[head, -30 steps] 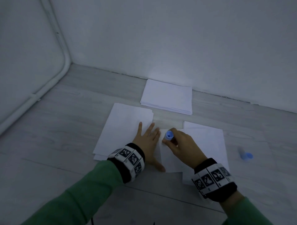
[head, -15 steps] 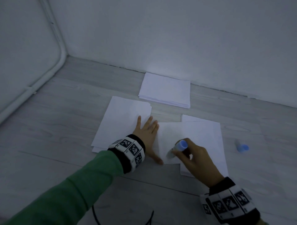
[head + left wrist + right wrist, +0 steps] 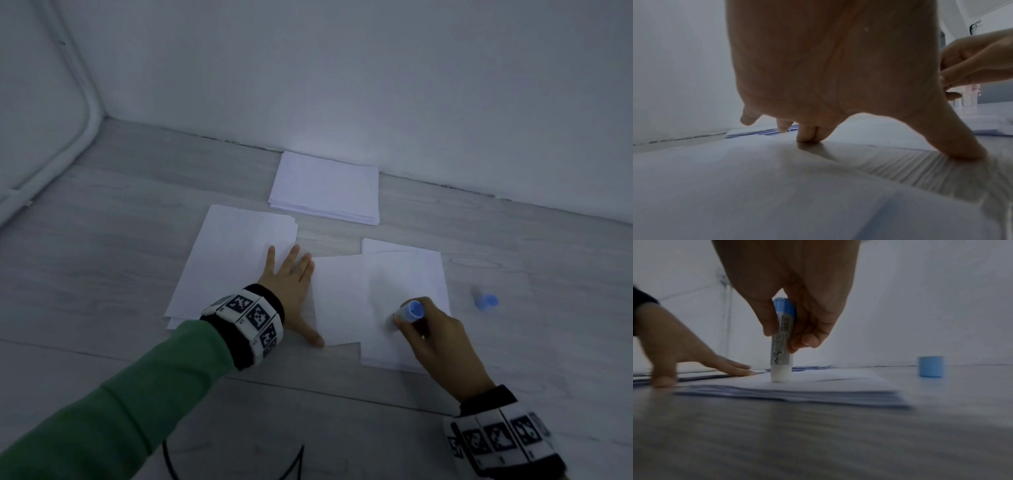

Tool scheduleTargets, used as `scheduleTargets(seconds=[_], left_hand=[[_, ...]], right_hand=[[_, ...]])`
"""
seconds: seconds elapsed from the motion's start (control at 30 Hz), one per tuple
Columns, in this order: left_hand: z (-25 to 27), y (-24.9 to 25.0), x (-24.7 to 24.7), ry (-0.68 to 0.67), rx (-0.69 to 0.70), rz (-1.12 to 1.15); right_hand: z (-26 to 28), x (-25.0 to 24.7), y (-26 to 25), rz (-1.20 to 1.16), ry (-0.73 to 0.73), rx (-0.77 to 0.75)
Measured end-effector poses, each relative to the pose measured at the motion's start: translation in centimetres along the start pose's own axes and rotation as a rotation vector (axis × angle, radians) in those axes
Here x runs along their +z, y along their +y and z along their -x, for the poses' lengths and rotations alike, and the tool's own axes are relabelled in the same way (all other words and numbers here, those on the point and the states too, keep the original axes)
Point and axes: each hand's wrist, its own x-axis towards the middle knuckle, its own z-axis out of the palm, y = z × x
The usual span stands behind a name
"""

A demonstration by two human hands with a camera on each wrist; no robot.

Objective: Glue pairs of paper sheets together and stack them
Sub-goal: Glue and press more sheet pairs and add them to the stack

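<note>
Pressing the white tip of the glue stick (image 3: 782,344) down onto the top sheet (image 3: 346,298), our right hand (image 3: 436,339) grips the barrel upright between thumb and curled fingers, blue end uppermost. That sheet lies across the near right pile of paper (image 3: 407,359), its left part reaching past the pile onto the bare floor (image 3: 102,274), and the tip touches it close to the pile's near edge. Our left hand (image 3: 291,284) lies spread and flat with straight fingers, holding nothing: the thumb rests on the floor at the sheet's near left corner, while the fingertips lie on the right edge of the left pile (image 3: 233,260). In the left wrist view two fingertips (image 3: 809,134) press onto paper and the thumb bears down on the wood. A third, neater stack (image 3: 325,188) sits at the far edge of the floor, against the wall (image 3: 342,68), apart from the other two. The blue cap (image 3: 486,302) of the glue stick stands on the floor to the right of the right pile, clear of it. A white pipe (image 3: 54,157) runs along the left wall down to the floor.
</note>
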Motion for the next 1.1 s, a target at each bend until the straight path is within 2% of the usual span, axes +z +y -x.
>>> scheduleTargets(seconds=[0.13,0.33,0.43,0.53,0.7,0.87,1.1], left_hand=[[-0.1,0.0,0.0,-0.009,-0.005,-0.005],[0.0,0.0,-0.1,-0.012,-0.007,-0.021],[0.1,0.1,-0.2,-0.01,-0.014,-0.03],[0.2,0.3,-0.4,-0.012,-0.023,-0.041],[0.3,0.5,-0.7,0.019,-0.04,-0.081],[0.4,0.6,-0.7,0.038,-0.06,-0.093],[0.5,0.7,-0.9,0.038,-0.06,-0.101]], right_hand=[[0.4,-1.4,2.2,0.01,0.08,0.049],[0.4,-3.2,4.6,0.084,0.127,0.174],[-0.8,-3.7,4.4,0.13,0.171,0.21],[-3.1,-3.3,2.6,0.067,0.232,0.161],[-8.3,1.0,-1.9,-0.132,0.105,0.068],[-11.9,4.6,-3.9,-0.101,-0.041,0.004],[-12.3,5.7,-3.6,-0.039,-0.138,-0.026]])
